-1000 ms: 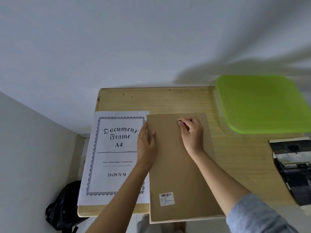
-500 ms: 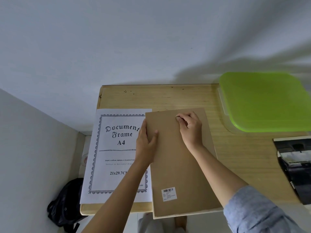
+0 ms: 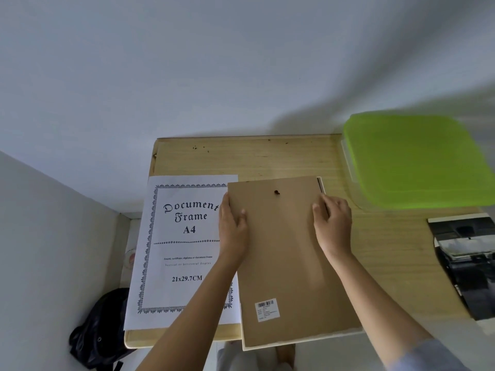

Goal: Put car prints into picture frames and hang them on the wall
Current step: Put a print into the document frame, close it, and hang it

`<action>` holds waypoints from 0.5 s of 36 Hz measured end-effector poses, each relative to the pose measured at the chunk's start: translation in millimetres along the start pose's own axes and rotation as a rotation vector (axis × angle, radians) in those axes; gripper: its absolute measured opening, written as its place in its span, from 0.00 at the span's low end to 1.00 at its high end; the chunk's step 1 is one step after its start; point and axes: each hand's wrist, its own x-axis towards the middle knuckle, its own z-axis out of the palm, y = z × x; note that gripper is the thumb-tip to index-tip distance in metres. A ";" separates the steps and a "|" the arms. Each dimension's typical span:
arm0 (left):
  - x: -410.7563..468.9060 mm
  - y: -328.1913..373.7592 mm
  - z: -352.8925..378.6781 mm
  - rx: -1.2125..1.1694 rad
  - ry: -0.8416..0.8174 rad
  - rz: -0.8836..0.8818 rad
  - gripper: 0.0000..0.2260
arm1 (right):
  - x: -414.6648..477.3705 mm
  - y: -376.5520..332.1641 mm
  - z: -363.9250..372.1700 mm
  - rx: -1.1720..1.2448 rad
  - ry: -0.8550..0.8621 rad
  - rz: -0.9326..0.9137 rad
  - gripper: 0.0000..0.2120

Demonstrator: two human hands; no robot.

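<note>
Wooden table [image 3: 267,159] by a white wall [image 3: 241,62]: thumbs on top, fingers curled round its side edges, left hand [image 3: 232,231] and right hand [image 3: 333,226] grip the brown backing board [image 3: 286,263], apparently lying on its frame [image 3: 267,347]; car prints [image 3: 466,258] lie far right.

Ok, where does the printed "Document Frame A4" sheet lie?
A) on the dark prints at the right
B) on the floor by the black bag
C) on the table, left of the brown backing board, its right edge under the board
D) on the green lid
C: the sheet lies flat on the table, and the backing board overlaps its right edge.
</note>
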 end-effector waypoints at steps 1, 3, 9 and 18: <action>0.3 -0.2 -0.1 -0.005 -0.001 -0.001 0.25 | -2.4 3.6 -2.0 -0.003 -0.016 0.011 0.17; 1.0 -0.7 -0.6 -0.017 0.000 0.003 0.25 | -4.1 6.2 -3.9 0.009 -0.026 0.031 0.17; -0.1 -0.4 -1.2 -0.058 0.006 0.007 0.24 | 1.0 0.3 -6.6 0.066 -0.031 0.138 0.18; -0.1 -3.9 -3.7 -0.047 0.022 0.028 0.24 | 10.6 6.3 -16.5 0.286 -0.059 0.270 0.14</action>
